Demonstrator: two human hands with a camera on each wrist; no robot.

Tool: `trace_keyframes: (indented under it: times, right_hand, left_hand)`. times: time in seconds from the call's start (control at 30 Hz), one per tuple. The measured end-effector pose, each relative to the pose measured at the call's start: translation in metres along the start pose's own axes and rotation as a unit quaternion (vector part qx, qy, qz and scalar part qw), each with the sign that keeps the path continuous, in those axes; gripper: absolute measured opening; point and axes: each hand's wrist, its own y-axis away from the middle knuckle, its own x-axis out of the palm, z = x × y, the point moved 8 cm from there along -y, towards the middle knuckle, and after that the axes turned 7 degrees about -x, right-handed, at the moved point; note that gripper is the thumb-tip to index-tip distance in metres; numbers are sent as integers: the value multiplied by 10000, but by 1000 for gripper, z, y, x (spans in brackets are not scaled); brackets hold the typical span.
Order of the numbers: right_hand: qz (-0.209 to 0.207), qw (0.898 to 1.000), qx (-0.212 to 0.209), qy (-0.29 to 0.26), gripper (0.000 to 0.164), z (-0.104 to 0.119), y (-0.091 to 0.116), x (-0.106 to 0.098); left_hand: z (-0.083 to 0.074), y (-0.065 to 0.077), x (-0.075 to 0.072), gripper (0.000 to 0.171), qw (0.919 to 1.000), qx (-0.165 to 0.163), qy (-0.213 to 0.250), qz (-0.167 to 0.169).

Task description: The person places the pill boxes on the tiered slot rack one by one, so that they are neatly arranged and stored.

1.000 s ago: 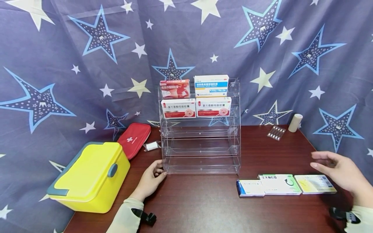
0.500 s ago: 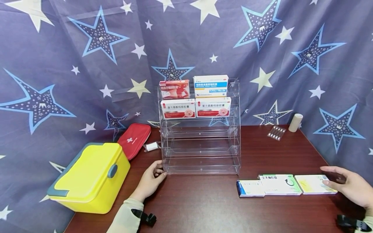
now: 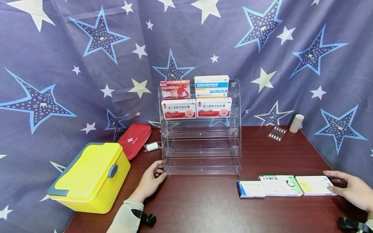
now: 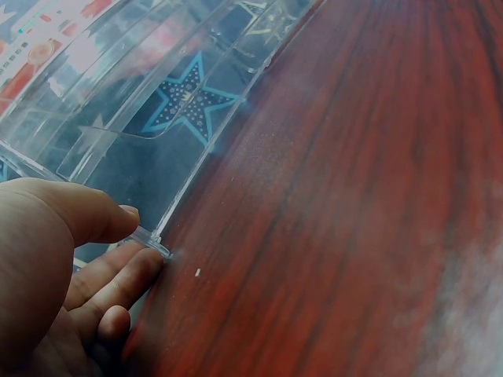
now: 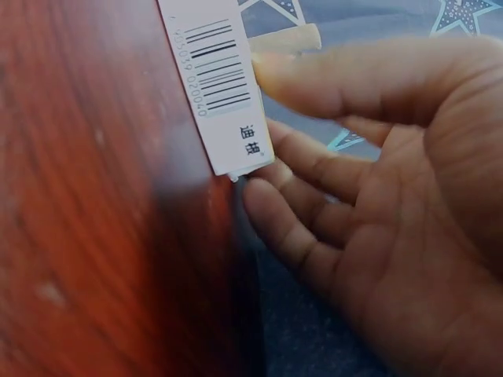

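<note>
- Yellow and white is the flat carton (image 3: 313,185); I see it on the dark red table (image 3: 198,207), at the right end of a row, just beside the green-white carton (image 3: 280,185).
- My right hand (image 3: 351,191) has thumb and fingers curled about its right end, pinching it.
- My left hand (image 3: 151,179) pinches the near left bottom corner of the clear rack (image 3: 201,169).
- Four upright boxes (image 3: 179,109) occupy its two upper tiers, two in each.

Red-brown table (image 3: 204,207) beneath clear rack (image 3: 200,151), three boxes (image 3: 281,186), yellow case (image 3: 90,178)
</note>
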Motion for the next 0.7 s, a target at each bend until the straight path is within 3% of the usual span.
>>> trace_keyframes:
  times: [0.27, 0.5, 0.6, 0.7]
  right_hand:
    - [323, 9991, -4, 285, 56, 0, 1, 3]
    - [504, 9987, 36, 109, 55, -4, 1, 9]
    - [351, 9994, -56, -30, 52, -4, 1, 8]
    - [-76, 9997, -157, -173, 48, -2, 1, 2]
  left_hand:
    - [-1, 0, 0, 47, 10000, 16, 20, 0]
    - [-3, 1, -1, 47, 10000, 81, 33, -9]
    - [-2, 1, -1, 47, 9999, 85, 46, 30]
    - [-2, 2, -2, 46, 10000, 59, 39, 57]
